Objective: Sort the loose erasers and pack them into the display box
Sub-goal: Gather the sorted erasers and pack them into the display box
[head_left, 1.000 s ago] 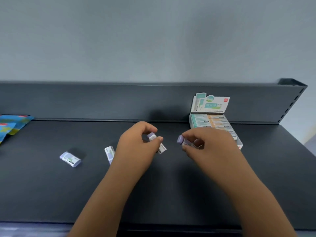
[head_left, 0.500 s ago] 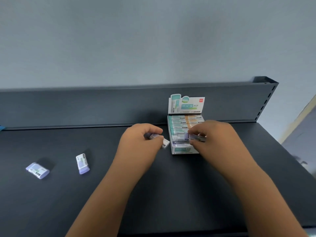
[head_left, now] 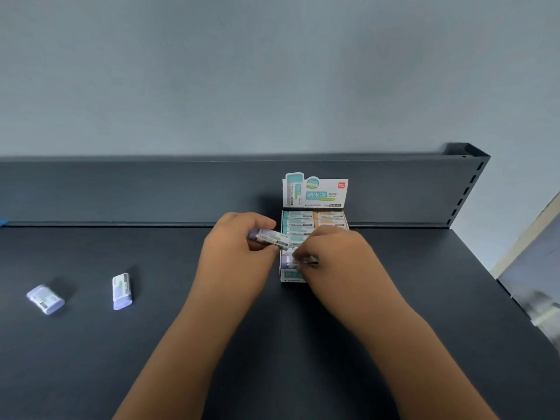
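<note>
One dark shelf (head_left: 91,374) fills the lower half of the frame. One display box (head_left: 315,192) stands right of centre against the back rail, with two columns inside: teal on the left, orange on the right. Two hands meet at it. The left hand (head_left: 236,259) curls round the held eraser (head_left: 269,237), keeping it level just left of the box. The right hand (head_left: 339,259) pinches the second eraser (head_left: 288,261) low at the box's front row. That's two of four purple erasers. The other two lie loose at lower left, well apart from the box — the outer eraser (head_left: 45,299) and the inner eraser (head_left: 122,291).
</note>
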Action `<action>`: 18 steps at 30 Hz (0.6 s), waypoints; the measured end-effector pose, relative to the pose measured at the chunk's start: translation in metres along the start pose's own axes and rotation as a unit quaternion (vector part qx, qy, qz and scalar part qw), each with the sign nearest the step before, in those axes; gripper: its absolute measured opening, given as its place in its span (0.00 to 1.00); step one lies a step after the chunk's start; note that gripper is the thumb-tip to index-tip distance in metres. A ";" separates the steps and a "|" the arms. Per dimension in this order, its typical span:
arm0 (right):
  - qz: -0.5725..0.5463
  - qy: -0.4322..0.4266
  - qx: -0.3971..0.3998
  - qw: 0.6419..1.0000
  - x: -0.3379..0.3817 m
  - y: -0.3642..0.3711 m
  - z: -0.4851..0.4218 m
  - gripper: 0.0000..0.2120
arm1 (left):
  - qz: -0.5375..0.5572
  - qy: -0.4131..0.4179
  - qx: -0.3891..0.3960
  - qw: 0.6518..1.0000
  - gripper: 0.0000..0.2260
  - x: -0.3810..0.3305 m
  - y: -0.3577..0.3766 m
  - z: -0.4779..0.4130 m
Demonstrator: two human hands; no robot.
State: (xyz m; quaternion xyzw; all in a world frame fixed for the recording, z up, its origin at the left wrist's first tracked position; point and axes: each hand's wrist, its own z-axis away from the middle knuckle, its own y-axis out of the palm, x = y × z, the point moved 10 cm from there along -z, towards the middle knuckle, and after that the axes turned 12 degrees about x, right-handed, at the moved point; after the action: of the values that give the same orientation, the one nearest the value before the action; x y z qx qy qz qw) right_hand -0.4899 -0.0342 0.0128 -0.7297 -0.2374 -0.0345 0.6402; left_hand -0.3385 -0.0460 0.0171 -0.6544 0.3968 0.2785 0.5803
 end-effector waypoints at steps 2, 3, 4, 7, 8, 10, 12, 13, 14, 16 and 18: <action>0.002 -0.005 -0.005 1.000 0.001 0.002 0.000 0.08 | 0.019 -0.002 -0.004 1.000 0.16 0.004 -0.001 -0.001; 0.007 -0.004 -0.005 1.000 0.001 0.003 0.000 0.08 | 0.030 -0.004 -0.006 1.000 0.16 0.005 -0.002 -0.001; 0.013 -0.003 -0.004 1.000 0.001 0.004 0.000 0.08 | 0.036 -0.005 -0.007 0.999 0.14 0.007 -0.003 -0.002; 0.032 -0.005 0.001 0.999 0.003 0.005 0.001 0.09 | 0.041 -0.010 -0.003 0.999 0.11 0.010 -0.003 -0.003; 0.038 -0.005 0.000 0.999 0.004 0.005 0.002 0.09 | 0.044 -0.011 -0.001 0.999 0.11 0.011 -0.002 -0.004; 0.037 0.005 -0.005 0.999 0.002 0.002 0.004 0.09 | 0.053 -0.010 0.007 0.999 0.12 0.010 0.001 -0.005; 0.014 0.027 -0.029 0.999 -0.005 -0.007 0.007 0.07 | 0.074 -0.004 0.018 0.997 0.12 0.007 0.006 -0.004; -0.021 0.035 -0.052 0.998 -0.009 -0.014 0.010 0.07 | 0.088 0.002 0.020 0.996 0.12 0.003 0.008 -0.004; -0.073 0.042 -0.074 0.994 -0.014 -0.022 0.014 0.09 | 0.099 0.010 0.020 0.995 0.12 -0.001 0.011 -0.003; -0.197 0.069 -0.076 0.975 -0.028 -0.031 0.019 0.11 | 0.107 0.027 0.025 0.994 0.12 -0.012 0.018 -0.001; -0.301 0.100 -0.058 0.947 -0.040 -0.032 0.021 0.09 | 0.097 0.042 0.041 0.994 0.10 -0.026 0.027 -0.001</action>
State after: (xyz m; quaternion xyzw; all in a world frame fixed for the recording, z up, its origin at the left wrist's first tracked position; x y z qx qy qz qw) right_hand -0.5434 -0.0242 0.0244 -0.6526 -0.3786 -0.3121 0.5774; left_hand -0.3755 -0.0420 0.0244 -0.6000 0.4934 0.2891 0.5595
